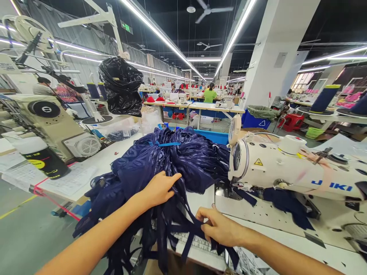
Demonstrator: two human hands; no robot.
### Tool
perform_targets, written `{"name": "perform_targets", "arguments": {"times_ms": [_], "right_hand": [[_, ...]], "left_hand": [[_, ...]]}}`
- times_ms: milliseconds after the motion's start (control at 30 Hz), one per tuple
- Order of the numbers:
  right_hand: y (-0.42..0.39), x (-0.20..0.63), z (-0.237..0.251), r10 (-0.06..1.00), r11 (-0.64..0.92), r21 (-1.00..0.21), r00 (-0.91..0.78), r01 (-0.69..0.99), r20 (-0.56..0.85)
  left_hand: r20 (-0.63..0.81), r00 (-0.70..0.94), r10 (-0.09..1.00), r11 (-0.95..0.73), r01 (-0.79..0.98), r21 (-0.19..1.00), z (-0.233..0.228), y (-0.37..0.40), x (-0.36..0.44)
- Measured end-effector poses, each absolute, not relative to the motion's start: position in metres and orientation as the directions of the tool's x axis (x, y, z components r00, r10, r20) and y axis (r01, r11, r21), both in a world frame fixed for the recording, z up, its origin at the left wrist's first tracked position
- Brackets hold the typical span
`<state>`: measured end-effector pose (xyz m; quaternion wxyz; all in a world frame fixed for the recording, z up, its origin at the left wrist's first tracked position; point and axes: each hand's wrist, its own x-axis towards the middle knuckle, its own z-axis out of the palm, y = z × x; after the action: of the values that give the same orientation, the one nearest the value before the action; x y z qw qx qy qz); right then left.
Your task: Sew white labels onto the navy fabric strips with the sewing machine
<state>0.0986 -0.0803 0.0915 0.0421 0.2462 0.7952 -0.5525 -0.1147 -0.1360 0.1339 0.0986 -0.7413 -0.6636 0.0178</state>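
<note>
Hands: two, a left hand point(159, 188) and a right hand point(220, 228).
Sewing machines close by: two, a white sewing machine point(289, 166) and a beige sewing machine point(48, 122).
Heaps of navy fabric: one fabric pile point(172, 160).
Black plastic bags: one bag point(122, 86).
Ceiling fans: two, a near fan point(210, 10) and a far fan point(208, 46).
Red stools: one stool point(291, 122).
Seated people in green tops: one worker point(210, 93).
Pillars: one pillar point(275, 53).

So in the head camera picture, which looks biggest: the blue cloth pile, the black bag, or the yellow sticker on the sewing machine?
1. Blue cloth pile, biggest by far.
2. Black bag; it hangs farther back, so it may be bigger than it looks.
3. Yellow sticker, tiny, on the sewing machine.
</note>
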Motion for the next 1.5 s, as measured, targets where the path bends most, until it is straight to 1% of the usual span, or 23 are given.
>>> {"name": "perform_targets", "arguments": {"times_ms": [67,133,200,267,333,400,433,467,500,567,600,733,833,900,967,1100,1133,1200,1267,1300,1367,1433,1500], "right_hand": [[-0.084,0.100,0.094,0.310,0.316,-0.865,-0.904,0.389,-0.294],[-0.087,0.101,0.094,0.296,0.385,-0.871,-0.935,0.304,-0.195],[-0.085,0.100,0.088,0.378,0.420,-0.877,-0.923,0.235,-0.066],[-0.078,0.095,0.077,0.516,0.418,-0.883,-0.856,0.213,0.037],[-0.066,0.083,0.062,0.615,0.417,-0.879,-0.784,0.232,0.085],[-0.051,0.064,0.049,0.684,0.433,-0.862,-0.719,0.265,0.122],[-0.043,0.054,0.043,0.719,0.435,-0.854,-0.681,0.286,0.138],[-0.034,0.043,0.038,0.756,0.428,-0.848,-0.638,0.313,0.147],[-0.025,0.033,0.035,0.788,0.420,-0.842,-0.596,0.339,0.153],[-0.005,0.018,0.031,0.833,0.428,-0.828,-0.513,0.362,0.206],[0.005,0.014,0.030,0.840,0.442,-0.822,-0.486,0.360,0.239],[0.036,0.013,0.035,0.837,0.481,-0.812,-0.448,0.330,0.314],[0.042,0.024,0.042,0.826,0.489,-0.814,-0.466,0.313,0.317],[0.034,0.036,0.047,0.810,0.495,-0.809,-0.505,0.317,0.298],[0.019,0.055,0.052,0.766,0.532,-0.779,-0.581,0.331,0.276],[-0.011,0.110,0.061,0.583,0.699,-0.633,-0.777,0.331,0.237],[-0.014,0.126,0.062,0.556,0.742,-0.572,-0.798,0.350,0.232],[-0.012,0.155,0.061,0.568,0.792,-0.408,-0.793,0.454,0.220],[-0.001,0.180,0.058,0.616,0.787,-0.217,-0.753,0.578,0.230],[0.006,0.190,0.056,0.633,0.772,-0.125,-0.737,0.623,0.237],[0.021,0.205,0.051,0.634,0.755,0.012,-0.735,0.655,0.240],[0.032,0.214,0.046,0.610,0.762,0.081,-0.754,0.642,0.243],[0.037,0.218,0.042,0.593,0.770,0.102,-0.766,0.630,0.249]], "left_hand": [[0.055,0.182,0.982,-0.168,0.965,-0.200,0.132,-0.138,-0.109],[-0.009,0.269,0.963,-0.265,0.940,-0.217,0.125,-0.141,-0.104],[-0.024,0.317,0.948,-0.313,0.919,-0.241,0.115,-0.146,-0.103],[0.058,0.321,0.945,-0.298,0.922,-0.246,0.102,-0.152,-0.104],[0.216,0.296,0.930,-0.257,0.947,-0.194,0.086,-0.159,-0.103],[0.387,0.256,0.886,-0.243,0.967,-0.083,0.067,-0.162,-0.095],[0.446,0.243,0.861,-0.259,0.965,-0.024,0.057,-0.162,-0.089],[0.491,0.246,0.836,-0.298,0.954,0.031,0.047,-0.161,-0.081],[0.500,0.265,0.825,-0.346,0.935,0.076,0.038,-0.159,-0.073],[0.485,0.325,0.812,-0.435,0.891,0.131,0.026,-0.149,-0.057],[0.458,0.341,0.821,-0.447,0.883,0.145,0.023,-0.142,-0.051],[0.301,0.316,0.900,-0.365,0.923,0.120,0.037,-0.106,-0.046],[0.227,0.313,0.922,-0.346,0.930,0.123,0.055,-0.077,-0.057],[0.216,0.310,0.926,-0.348,0.922,0.167,0.062,-0.065,-0.064],[0.216,0.305,0.928,-0.352,0.908,0.229,0.062,-0.063,-0.068],[0.196,0.289,0.937,-0.342,0.875,0.343,0.050,-0.087,-0.064],[0.194,0.282,0.940,-0.334,0.877,0.346,0.048,-0.096,-0.061],[0.204,0.263,0.943,-0.319,0.892,0.321,0.045,-0.114,-0.057],[0.231,0.265,0.936,-0.322,0.910,0.261,0.044,-0.129,-0.053],[0.238,0.294,0.926,-0.345,0.913,0.218,0.044,-0.134,-0.052],[0.233,0.373,0.898,-0.406,0.906,0.116,0.047,-0.140,-0.050],[0.236,0.423,0.875,-0.438,0.899,0.012,0.055,-0.142,-0.046],[0.248,0.417,0.874,-0.416,0.907,-0.057,0.069,-0.140,-0.040]]}}
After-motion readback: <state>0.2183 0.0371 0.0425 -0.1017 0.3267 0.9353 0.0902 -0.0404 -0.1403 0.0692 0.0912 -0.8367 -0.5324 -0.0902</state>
